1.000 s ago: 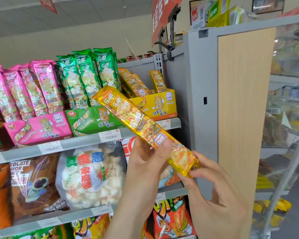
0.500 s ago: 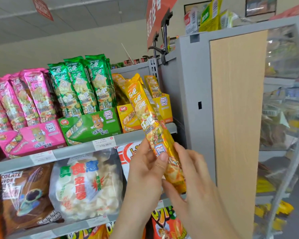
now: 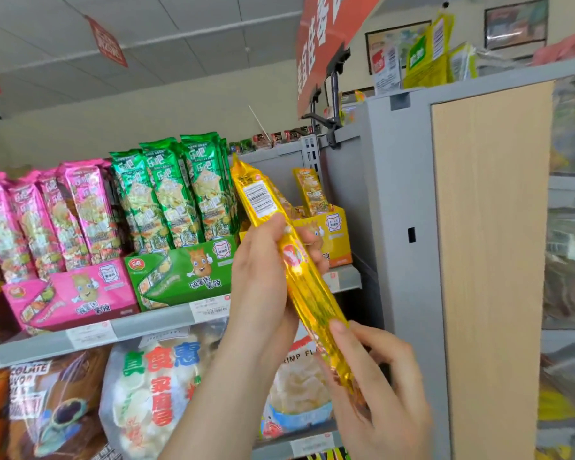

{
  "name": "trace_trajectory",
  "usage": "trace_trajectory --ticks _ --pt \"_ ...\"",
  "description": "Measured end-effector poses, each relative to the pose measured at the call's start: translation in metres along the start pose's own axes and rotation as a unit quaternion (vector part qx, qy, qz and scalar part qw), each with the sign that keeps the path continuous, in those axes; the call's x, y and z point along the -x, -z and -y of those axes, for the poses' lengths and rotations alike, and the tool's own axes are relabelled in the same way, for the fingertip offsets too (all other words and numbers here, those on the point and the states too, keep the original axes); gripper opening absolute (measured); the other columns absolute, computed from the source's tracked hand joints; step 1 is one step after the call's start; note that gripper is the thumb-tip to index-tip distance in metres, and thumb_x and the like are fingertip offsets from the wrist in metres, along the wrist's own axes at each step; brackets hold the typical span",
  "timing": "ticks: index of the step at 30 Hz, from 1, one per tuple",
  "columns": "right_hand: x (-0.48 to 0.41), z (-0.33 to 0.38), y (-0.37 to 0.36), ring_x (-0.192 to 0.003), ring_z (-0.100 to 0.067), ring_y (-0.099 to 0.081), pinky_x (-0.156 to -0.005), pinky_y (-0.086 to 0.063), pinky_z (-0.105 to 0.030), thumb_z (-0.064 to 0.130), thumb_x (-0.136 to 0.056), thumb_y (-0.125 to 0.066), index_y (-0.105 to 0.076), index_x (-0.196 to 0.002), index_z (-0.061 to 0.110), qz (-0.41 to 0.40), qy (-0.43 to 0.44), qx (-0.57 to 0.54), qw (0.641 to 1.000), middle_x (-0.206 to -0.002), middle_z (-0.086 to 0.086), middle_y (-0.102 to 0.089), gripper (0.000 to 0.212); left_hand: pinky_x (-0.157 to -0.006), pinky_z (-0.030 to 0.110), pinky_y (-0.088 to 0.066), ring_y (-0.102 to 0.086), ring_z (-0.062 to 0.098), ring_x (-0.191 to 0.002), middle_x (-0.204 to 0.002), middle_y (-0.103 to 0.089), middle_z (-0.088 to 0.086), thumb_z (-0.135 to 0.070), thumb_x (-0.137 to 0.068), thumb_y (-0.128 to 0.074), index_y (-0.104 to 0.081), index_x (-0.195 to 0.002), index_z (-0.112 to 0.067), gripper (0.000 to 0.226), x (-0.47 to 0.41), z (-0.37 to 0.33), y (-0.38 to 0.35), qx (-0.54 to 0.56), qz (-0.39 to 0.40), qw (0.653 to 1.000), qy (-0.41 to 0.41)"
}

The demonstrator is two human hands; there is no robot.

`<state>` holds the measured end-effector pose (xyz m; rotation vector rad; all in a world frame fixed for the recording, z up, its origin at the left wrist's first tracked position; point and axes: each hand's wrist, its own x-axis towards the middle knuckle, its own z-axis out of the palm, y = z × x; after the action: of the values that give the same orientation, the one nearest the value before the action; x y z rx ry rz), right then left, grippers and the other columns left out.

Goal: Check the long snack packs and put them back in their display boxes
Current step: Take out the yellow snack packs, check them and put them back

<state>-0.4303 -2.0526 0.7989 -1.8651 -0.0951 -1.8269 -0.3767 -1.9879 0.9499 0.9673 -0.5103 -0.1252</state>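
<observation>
Gold-foil snack pack (image 3: 307,293) held up on a slant, printed label facing out, just in front of yellow display box (image 3: 337,235) on upper shelf (image 3: 146,327). Left hand (image 3: 263,277) wrapped round its middle, right hand (image 3: 379,386) pinching its lower end. Green box (image 3: 180,273) and pink box (image 3: 73,297) further left.

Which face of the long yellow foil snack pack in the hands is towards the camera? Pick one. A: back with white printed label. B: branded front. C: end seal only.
A: the long yellow foil snack pack shows a white printed label near its top, above the left hand.
</observation>
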Motion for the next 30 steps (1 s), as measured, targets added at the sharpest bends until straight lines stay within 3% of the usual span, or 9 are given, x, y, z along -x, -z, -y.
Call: trace_trajectory --ticks 5,10,14,18,20,23,26,28,30 --pt "-0.038 -0.009 -0.019 -0.096 -0.016 -0.059 -0.076 -0.053 -0.030 0.023 -0.086 -0.075 -0.054 -0.137 0.024 -0.004 0.054 -0.050 0.997 -0.117 -0.003 -0.051 0.055 -0.044 0.023 -0.042 -0.048 0.016 -0.043 -0.060 -0.055 0.005 -0.041 -0.099 -0.044 -0.064 -0.079 -0.015 0.039 -0.036 -0.022 -0.018 -0.040 0.052 0.998 -0.016" --pt "-0.088 0.001 -0.032 -0.100 0.003 -0.051 -0.082 -0.048 -0.014 0.041 -0.086 -0.067 -0.057 -0.119 0.024 0.037 0.023 -0.123 0.991 -0.114 0.002 -0.038 0.038 -0.043 0.021 -0.041 -0.045 0.013 -0.041 -0.057 -0.053 0.002 -0.054 -0.098 -0.034 -0.058 -0.094 -0.013 0.047 -0.072 -0.045 -0.033 -0.008 0.156 0.987 0.020" --pt "-0.120 0.000 -0.042 -0.098 0.002 -0.053 -0.077 -0.047 -0.011 0.036 -0.085 -0.067 -0.058 -0.108 0.027 0.027 -0.018 -0.148 0.988 -0.111 0.003 -0.039 0.026 -0.055 0.026 -0.046 -0.053 0.015 -0.054 -0.066 -0.060 0.005 -0.056 -0.099 -0.032 -0.062 -0.096 -0.010 0.055 -0.098 -0.053 -0.038 -0.016 0.199 0.980 0.007" --pt "-0.142 -0.013 -0.057 -0.103 -0.003 -0.051 -0.083 -0.045 -0.013 0.026 -0.086 -0.069 -0.052 -0.103 0.030 0.021 -0.057 -0.107 0.992 -0.111 0.005 -0.044 0.025 -0.059 0.028 -0.046 -0.055 0.010 -0.055 -0.062 -0.058 -0.004 -0.034 -0.098 -0.051 -0.062 -0.093 -0.013 0.024 -0.115 -0.066 -0.040 -0.130 0.147 0.979 -0.051" --pt "-0.154 -0.018 -0.062 -0.102 0.003 -0.047 -0.085 -0.039 -0.006 0.021 -0.085 -0.071 -0.052 -0.102 0.024 0.012 -0.043 -0.069 0.997 -0.114 0.001 -0.047 0.026 -0.064 0.030 -0.051 -0.058 0.008 -0.062 -0.068 -0.059 -0.009 -0.027 -0.093 -0.061 -0.059 -0.098 -0.017 0.011 -0.119 -0.069 -0.036 -0.266 0.131 0.944 -0.147" --pt "-0.171 -0.022 -0.071 -0.093 -0.003 -0.046 -0.076 -0.034 -0.008 0.011 -0.082 -0.074 -0.049 -0.095 0.018 0.007 -0.013 -0.018 1.000 -0.107 -0.001 -0.052 0.029 -0.061 0.016 -0.050 -0.060 -0.002 -0.066 -0.074 -0.063 -0.015 -0.026 -0.081 -0.078 -0.056 -0.105 -0.021 0.033 -0.119 -0.063 -0.033 -0.364 0.142 0.892 -0.227" --pt "-0.185 -0.023 -0.074 -0.080 -0.006 -0.051 -0.069 -0.040 -0.013 0.025 -0.087 -0.071 -0.039 -0.095 0.030 0.043 -0.064 -0.055 0.996 -0.094 0.006 -0.056 0.033 -0.059 0.014 -0.050 -0.065 -0.001 -0.066 -0.082 -0.069 -0.009 -0.014 -0.080 -0.079 -0.053 -0.119 -0.025 0.048 -0.122 -0.061 -0.035 -0.364 0.109 0.891 -0.247" --pt "-0.191 -0.026 -0.072 -0.091 -0.006 -0.062 -0.080 -0.052 -0.029 0.038 -0.093 -0.061 -0.041 -0.106 0.032 0.078 -0.159 -0.149 0.973 -0.107 0.007 -0.061 0.025 -0.065 0.024 -0.056 -0.069 0.009 -0.072 -0.095 -0.070 0.004 -0.006 -0.087 -0.071 -0.042 -0.137 -0.023 0.060 -0.127 -0.064 -0.035 -0.316 0.115 0.918 -0.211" --pt "-0.197 -0.029 -0.070 -0.096 -0.002 -0.063 -0.084 -0.052 -0.030 0.043 -0.096 -0.052 -0.041 -0.123 0.035 0.105 -0.196 -0.182 0.958 -0.114 0.008 -0.065 0.030 -0.069 0.035 -0.058 -0.066 0.021 -0.075 -0.097 -0.068 0.012 0.002 -0.095 -0.056 -0.040 -0.141 -0.013 0.051 -0.133 -0.065 -0.032 -0.216 0.159 0.952 -0.151"
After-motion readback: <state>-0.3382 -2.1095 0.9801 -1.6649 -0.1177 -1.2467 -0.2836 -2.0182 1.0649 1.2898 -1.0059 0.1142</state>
